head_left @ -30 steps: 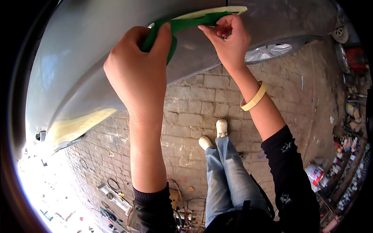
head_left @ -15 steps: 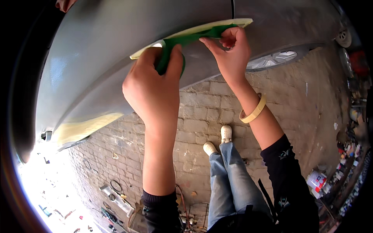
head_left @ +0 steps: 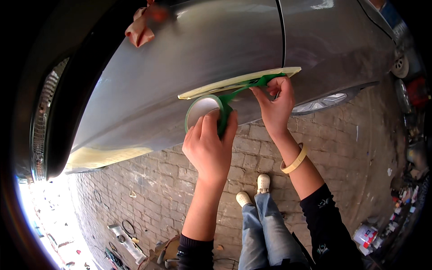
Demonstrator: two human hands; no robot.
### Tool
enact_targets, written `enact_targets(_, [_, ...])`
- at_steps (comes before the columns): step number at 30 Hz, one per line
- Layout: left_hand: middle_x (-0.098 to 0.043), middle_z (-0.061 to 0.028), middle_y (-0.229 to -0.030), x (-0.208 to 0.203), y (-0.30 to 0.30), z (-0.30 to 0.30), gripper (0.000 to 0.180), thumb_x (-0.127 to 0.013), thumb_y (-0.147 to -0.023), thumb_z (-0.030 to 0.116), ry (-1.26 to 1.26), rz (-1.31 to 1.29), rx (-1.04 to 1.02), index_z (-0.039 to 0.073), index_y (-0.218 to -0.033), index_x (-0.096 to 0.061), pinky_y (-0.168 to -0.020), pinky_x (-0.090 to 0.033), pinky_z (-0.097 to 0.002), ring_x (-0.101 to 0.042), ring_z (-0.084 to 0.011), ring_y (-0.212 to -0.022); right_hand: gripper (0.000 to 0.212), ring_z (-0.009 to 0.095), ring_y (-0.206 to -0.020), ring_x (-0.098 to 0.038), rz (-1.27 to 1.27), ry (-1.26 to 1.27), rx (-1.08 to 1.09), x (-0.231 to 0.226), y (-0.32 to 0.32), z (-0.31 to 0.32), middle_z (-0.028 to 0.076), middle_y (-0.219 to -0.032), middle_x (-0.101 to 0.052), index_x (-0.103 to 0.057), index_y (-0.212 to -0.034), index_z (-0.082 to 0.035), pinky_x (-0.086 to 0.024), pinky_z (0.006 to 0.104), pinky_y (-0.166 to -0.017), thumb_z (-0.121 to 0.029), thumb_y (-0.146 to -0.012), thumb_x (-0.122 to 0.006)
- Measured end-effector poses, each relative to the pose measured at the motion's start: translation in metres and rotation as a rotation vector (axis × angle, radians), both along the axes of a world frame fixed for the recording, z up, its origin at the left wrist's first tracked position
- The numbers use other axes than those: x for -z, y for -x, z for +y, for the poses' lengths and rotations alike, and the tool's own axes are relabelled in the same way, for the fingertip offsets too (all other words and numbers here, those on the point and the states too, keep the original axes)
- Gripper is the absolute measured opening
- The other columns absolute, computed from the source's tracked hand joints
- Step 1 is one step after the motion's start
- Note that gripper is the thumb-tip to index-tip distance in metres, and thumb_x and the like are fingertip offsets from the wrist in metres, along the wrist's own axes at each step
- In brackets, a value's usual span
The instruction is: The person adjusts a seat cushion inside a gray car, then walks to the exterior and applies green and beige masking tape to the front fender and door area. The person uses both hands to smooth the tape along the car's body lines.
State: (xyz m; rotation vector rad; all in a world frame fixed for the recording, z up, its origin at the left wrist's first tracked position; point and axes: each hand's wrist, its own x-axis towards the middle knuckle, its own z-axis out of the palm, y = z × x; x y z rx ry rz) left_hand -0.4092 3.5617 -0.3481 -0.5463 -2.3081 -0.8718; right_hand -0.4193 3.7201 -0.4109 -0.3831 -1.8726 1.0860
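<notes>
Round green tape roll (head_left: 224,113) turned face-on; left fingers (head_left: 209,124) clamped on it, right fingers (head_left: 260,96) pinching flat green tape strip (head_left: 261,82), unbroken between: still feeding.

Shows two bare grips in all: one left grip (head_left: 209,148) and one right grip (head_left: 279,107). Includes one roll of green tape (head_left: 225,110) and one green strip (head_left: 238,90) drawn off it. Adds one pale yellow ring (head_left: 294,159) on a wrist, one pale yellow strip (head_left: 202,92) and one broad pale yellow patch (head_left: 105,157). Takes in one grey car (head_left: 220,42), with one wheel (head_left: 321,102) in sight. Counts two dark sleeves (head_left: 328,225), two blue trouser legs (head_left: 276,227) and two pale shoes (head_left: 263,183). Has one pinkish item (head_left: 139,32) at the upper left, too blurred to name, and one white container (head_left: 365,235) at the lower right. Leaves uncounted, being too small, the clutter (head_left: 407,198) along the right edge.
</notes>
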Motion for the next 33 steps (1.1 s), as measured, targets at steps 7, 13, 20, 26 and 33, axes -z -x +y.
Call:
enact_targets(7, [-0.058,-0.0056,-0.064,-0.008,0.007,0.002,0.023,-0.078,-0.079,0.023,-0.074,-0.166,-0.079,0.003,-0.08,-0.066,-0.051,-0.043,-0.0291,-0.051,-0.0165,-0.053,0.037,0.015,-0.069,-0.047,-0.023,-0.178,0.056,0.003,0.001,-0.001,-0.005,-0.07,-0.049,-0.049,-0.08,-0.014,-0.032,0.0321,-0.071,-0.015,-0.069,-0.084])
enact_targets(13, [-0.052,-0.0022,-0.057,-0.02,0.01,0.005,0.024,-0.077,-0.081,0.023,-0.135,-0.28,-0.099,0.001,-0.079,-0.068,-0.051,-0.038,-0.0242,-0.044,-0.0086,-0.053,0.037,0.016,-0.069,-0.047,-0.02,-0.129,0.025,0.002,0.002,0.0,-0.004,-0.07,-0.049,-0.049,-0.08,-0.013,-0.033,0.0334,-0.071,-0.014,-0.069,-0.085])
enact_targets(20, [-0.059,-0.0039,-0.062,-0.022,0.008,0.008,0.022,-0.078,-0.08,0.023,-0.041,-0.131,-0.126,0.003,-0.079,-0.068,-0.052,-0.043,-0.0273,-0.052,-0.0134,-0.054,0.038,0.017,-0.071,-0.048,-0.049,-0.134,0.041,-0.004,0.0,-0.003,-0.003,-0.072,-0.049,-0.049,-0.082,-0.012,-0.034,0.0345,-0.073,-0.017,-0.07,-0.084])
enact_targets(26, [-0.062,-0.0019,-0.067,-0.013,0.011,0.012,0.022,-0.078,-0.078,0.023,0.069,0.042,-0.136,0.009,-0.075,-0.062,-0.049,-0.045,-0.0324,-0.057,-0.022,-0.052,0.037,0.018,-0.073,-0.048,-0.045,-0.153,0.018,-0.004,-0.001,-0.001,-0.002,-0.073,-0.049,-0.049,-0.083,-0.012,-0.034,0.0348,-0.074,-0.018,-0.071,-0.084])
enact_targets(33, [-0.061,-0.0017,-0.065,-0.005,0.016,-0.002,0.026,-0.079,-0.077,0.023,0.191,-0.021,-0.004,0.009,-0.075,-0.058,-0.048,-0.045,-0.0325,-0.057,-0.0217,-0.051,0.037,0.018,-0.073,-0.05,-0.058,-0.147,0.031,-0.002,0.0,-0.001,-0.003,-0.074,-0.051,-0.05,-0.082,-0.012,-0.034,0.0348,-0.074,-0.015,-0.069,-0.084])
